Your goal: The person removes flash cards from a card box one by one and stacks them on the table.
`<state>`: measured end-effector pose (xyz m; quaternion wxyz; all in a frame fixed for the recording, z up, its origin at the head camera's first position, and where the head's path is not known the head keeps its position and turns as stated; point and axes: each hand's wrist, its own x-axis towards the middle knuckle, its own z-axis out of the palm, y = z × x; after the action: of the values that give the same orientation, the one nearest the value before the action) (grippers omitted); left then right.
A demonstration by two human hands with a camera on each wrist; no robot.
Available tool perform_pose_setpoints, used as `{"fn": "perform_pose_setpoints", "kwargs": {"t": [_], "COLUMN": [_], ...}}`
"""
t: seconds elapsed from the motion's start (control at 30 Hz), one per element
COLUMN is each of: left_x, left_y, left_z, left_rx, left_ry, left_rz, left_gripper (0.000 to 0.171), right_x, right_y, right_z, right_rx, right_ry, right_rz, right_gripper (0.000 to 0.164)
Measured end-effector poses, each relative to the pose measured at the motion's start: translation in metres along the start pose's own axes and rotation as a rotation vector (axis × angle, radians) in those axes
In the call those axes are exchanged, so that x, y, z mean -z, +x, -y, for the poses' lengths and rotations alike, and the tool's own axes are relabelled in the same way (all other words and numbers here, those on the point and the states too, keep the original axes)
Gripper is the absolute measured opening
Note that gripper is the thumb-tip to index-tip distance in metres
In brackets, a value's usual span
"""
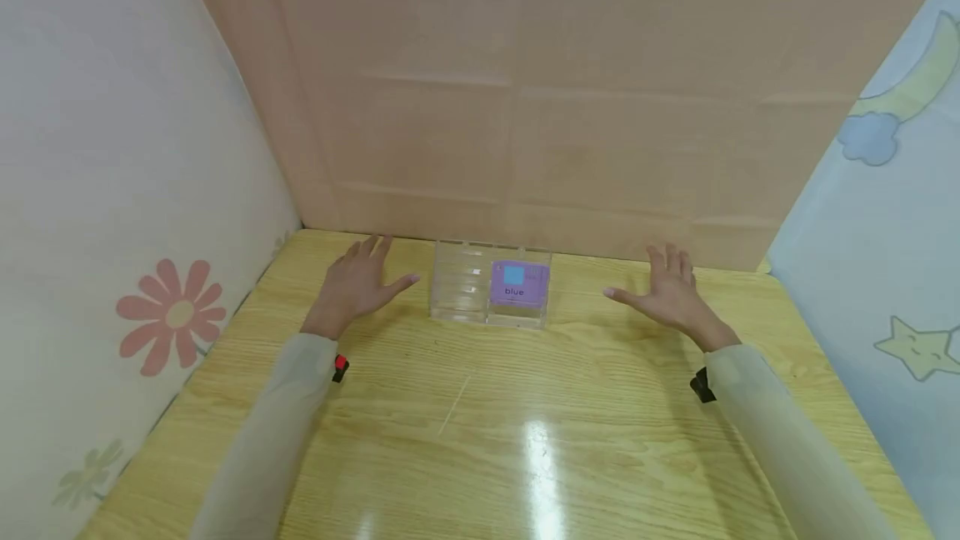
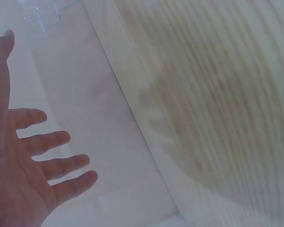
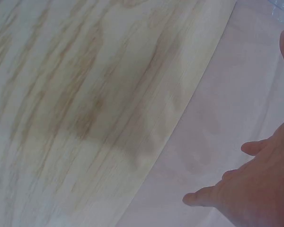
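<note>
A clear plastic tray [image 1: 459, 282] with compartments lies near the back edge of the table. In its right part is a stack of purple cards [image 1: 517, 283]; the top one bears a light blue square and the word "blue". My left hand [image 1: 356, 286] is to the left of the tray, fingers spread and thumb toward it, holding nothing. On the other side my right hand [image 1: 670, 294] is spread too, apart from the tray and without anything in it. Each wrist view shows a corner of the clear tray [image 2: 42, 19] beyond the thumb.
The wood-grain table [image 1: 480, 407] meets an upright brown panel [image 1: 517, 107] behind the tray. Pale walls stand at both sides, the left wall [image 1: 150, 148] with a flower print and the right wall [image 1: 847, 248] with a moon and star.
</note>
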<state>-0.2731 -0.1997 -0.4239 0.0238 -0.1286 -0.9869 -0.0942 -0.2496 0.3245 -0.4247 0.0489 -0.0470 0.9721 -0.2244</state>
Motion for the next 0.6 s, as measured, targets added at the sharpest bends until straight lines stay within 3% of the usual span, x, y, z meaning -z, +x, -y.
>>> {"fn": "perform_pose_setpoints", "kwargs": {"t": [0.33,0.6], "left_x": [0.002,0.003], "left_y": [0.006,0.011], "left_z": [-0.01,-0.016], "left_rx": [-0.037,-0.044], "left_ry": [-0.034,-0.053], "left_rz": [-0.052,-0.04], "left_gripper": [0.106,0.105], "right_x": [-0.003,-0.002], "right_y": [0.0,-0.001], "right_z": [0.01,0.019], "right_rx": [0.003,0.023], "right_ry": [0.032,0.058], "right_rz": [0.024,0.037], "right_gripper": [0.128,0.127]}}
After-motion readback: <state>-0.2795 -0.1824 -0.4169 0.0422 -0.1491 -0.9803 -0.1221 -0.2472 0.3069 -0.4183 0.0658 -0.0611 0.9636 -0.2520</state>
